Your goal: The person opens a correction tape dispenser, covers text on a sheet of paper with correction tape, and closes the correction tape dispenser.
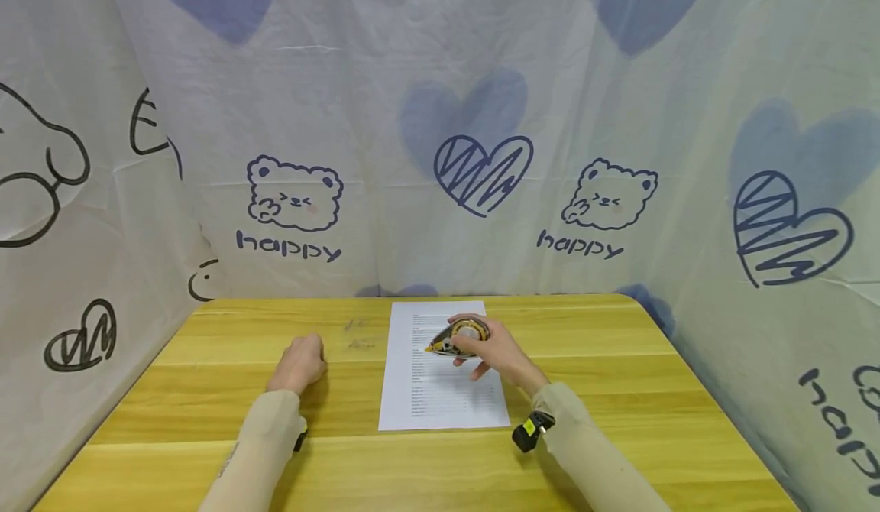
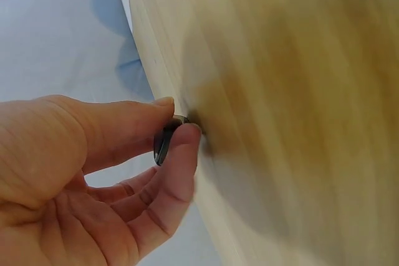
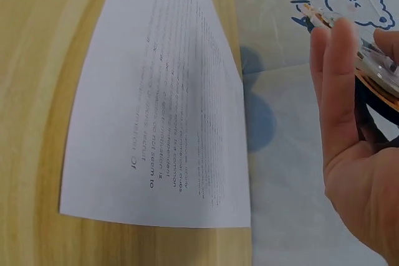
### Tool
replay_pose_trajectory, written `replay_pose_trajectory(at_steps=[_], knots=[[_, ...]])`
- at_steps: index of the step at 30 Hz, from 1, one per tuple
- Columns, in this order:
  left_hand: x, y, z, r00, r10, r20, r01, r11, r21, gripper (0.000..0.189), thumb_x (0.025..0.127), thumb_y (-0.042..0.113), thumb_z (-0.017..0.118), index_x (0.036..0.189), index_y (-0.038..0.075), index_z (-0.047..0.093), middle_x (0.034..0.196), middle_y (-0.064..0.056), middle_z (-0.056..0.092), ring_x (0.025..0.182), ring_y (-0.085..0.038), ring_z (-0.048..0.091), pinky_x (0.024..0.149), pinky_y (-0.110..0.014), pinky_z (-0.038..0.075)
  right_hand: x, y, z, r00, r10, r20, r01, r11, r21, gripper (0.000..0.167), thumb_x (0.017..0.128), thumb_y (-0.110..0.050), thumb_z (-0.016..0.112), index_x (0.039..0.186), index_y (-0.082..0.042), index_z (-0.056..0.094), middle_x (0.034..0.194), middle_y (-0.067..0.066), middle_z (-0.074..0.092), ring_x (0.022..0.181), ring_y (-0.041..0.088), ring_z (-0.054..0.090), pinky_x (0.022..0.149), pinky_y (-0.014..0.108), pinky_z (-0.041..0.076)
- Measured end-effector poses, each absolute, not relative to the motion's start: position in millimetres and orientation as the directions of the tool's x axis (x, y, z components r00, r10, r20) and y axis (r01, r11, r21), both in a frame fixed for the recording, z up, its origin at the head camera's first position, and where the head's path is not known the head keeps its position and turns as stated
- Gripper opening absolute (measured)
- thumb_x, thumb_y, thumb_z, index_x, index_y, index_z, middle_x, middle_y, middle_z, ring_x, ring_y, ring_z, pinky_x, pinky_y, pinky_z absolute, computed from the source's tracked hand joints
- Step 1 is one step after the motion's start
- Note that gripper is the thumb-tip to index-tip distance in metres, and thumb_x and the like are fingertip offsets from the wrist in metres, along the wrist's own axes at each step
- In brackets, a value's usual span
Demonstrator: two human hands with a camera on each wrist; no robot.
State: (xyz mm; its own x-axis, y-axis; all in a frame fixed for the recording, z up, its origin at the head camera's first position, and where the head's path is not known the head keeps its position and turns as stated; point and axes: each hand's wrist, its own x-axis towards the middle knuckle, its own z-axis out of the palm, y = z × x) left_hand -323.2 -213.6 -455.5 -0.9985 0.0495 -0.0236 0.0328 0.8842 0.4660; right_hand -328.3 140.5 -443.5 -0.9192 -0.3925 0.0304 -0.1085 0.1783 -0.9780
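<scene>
A: What is the right hand (image 1: 498,350) doing?

B: It is pinching a correction tape dispenser (image 1: 476,329), with the thumb pressing on one face and fingers supporting the other. The yellow tip (image 1: 430,348) is pointing leftward in the head view

A: And where is that dispenser sitting?

B: It is hanging above the upper right part of a printed sheet (image 1: 443,393). From the right wrist it is showing well apart from the paper, against the pale curtain (image 3: 287,172)

A: Is the left hand (image 1: 298,363) holding anything?

B: Yes, the thumb and index finger are pinching a small dark glossy piece (image 2: 163,142); the other fingers are curling in below. I'm not able to tell what the piece is, since the fingertips are covering much of it

A: Where is that hand staying clear of the sheet?

B: It is hovering over the wooden table (image 1: 385,470), to the left of the sheet, near some faint grey marks (image 1: 360,344) on the wood. A black wrist device (image 1: 528,432) is sitting on the right sleeve (image 1: 591,447)
</scene>
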Motion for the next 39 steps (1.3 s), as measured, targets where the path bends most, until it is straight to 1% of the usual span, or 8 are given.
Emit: replay_pose_trajectory(at_steps=[3,9,12,15,19,23,30,39], knots=[[-322.1,-213.5,-455.0,-0.998,0.049,-0.028,0.031,0.891,0.452,0.044,0.087,-0.01,0.053,0.057,0.015,0.033,0.058,0.002,0.02,0.053,-0.013,0.023,0.048,-0.024,0.027,-329.1,140.0,-444.3,-0.916,-0.401,0.013,-0.108,0.215,-0.971,0.043,0.092,-0.032,0.069,0.13,-0.014,0.06,0.111,0.017,0.069,0.081,0.029,0.071,0.049,0.041,0.058],[-320.0,-212.2,-452.7,-0.999,0.05,-0.018,0.038,0.912,0.409,0.037,0.087,-0.008,0.053,0.059,0.011,0.04,0.062,-0.003,0.033,0.057,-0.017,0.032,0.051,-0.027,0.031,-329.7,140.8,-444.8,-0.921,-0.39,-0.018,-0.066,0.202,-0.977,0.042,0.09,-0.035,0.071,0.119,-0.005,0.065,0.103,0.022,0.07,0.094,0.046,0.066,0.053,0.048,0.058],[-320.1,-210.2,-451.9,-0.999,0.049,-0.006,0.043,0.924,0.38,0.021,0.088,-0.005,0.054,0.068,0.004,0.052,0.073,-0.012,0.047,0.064,-0.022,0.04,0.054,-0.032,0.035,-329.2,141.9,-445.3,-0.922,-0.387,-0.024,-0.052,0.186,-0.981,0.043,0.09,-0.034,0.071,0.12,-0.004,0.065,0.104,0.017,0.071,0.091,0.038,0.068,0.052,0.044,0.059],[-320.2,-206.2,-451.4,-0.999,0.053,0.004,0.051,0.933,0.355,0.007,0.09,0.002,0.059,0.09,-0.003,0.064,0.092,-0.021,0.057,0.073,-0.027,0.049,0.057,-0.037,0.041,-329.1,143.2,-445.9,-0.925,-0.378,-0.02,-0.049,0.172,-0.984,0.044,0.091,-0.033,0.071,0.123,-0.004,0.064,0.106,0.016,0.071,0.088,0.029,0.07,0.051,0.042,0.059],[-319.4,-197.5,-451.7,-0.997,0.067,0.036,0.075,0.943,0.324,0.025,0.091,0.012,0.067,0.109,-0.005,0.065,0.104,-0.024,0.059,0.085,-0.032,0.059,0.062,-0.043,0.051,-329.7,143.5,-446.6,-0.935,-0.355,-0.011,-0.041,0.14,-0.989,0.044,0.089,-0.032,0.073,0.123,-0.006,0.063,0.106,0.013,0.071,0.087,0.026,0.07,0.05,0.039,0.058],[-318.5,-185.8,-452.2,-0.994,0.083,0.074,0.102,0.949,0.297,0.029,0.09,0.019,0.07,0.11,-0.002,0.066,0.104,-0.022,0.061,0.092,-0.037,0.06,0.069,-0.05,0.055,-329.3,142.2,-446.4,-0.943,-0.332,0.021,-0.058,0.102,-0.993,0.042,0.086,-0.03,0.076,0.12,-0.006,0.064,0.102,0.009,0.072,0.085,0.025,0.07,0.047,0.032,0.057],[-320.2,-164.9,-453.8,-0.983,0.132,0.124,0.161,0.951,0.262,0.03,0.088,0.027,0.072,0.103,0.002,0.068,0.103,-0.021,0.065,0.093,-0.039,0.063,0.073,-0.053,0.055,-328.4,141.6,-447.0,-0.951,-0.302,0.062,-0.105,0.125,-0.987,0.039,0.084,-0.026,0.079,0.114,-0.003,0.067,0.092,0.006,0.073,0.077,0.023,0.07,0.057,0.054,0.057],[-317.8,-141.5,-456.6,-0.978,0.201,0.05,0.206,0.924,0.323,0.056,0.083,0.036,0.078,0.126,0.003,0.063,0.122,-0.016,0.067,0.11,-0.034,0.063,0.091,-0.051,0.053,-331.1,139.1,-457.4,-0.953,-0.302,0.005,-0.099,0.295,-0.95,0.032,0.08,-0.028,0.082,0.099,-0.003,0.073,0.085,0.021,0.071,0.072,0.032,0.067,0.06,0.055,0.058]])
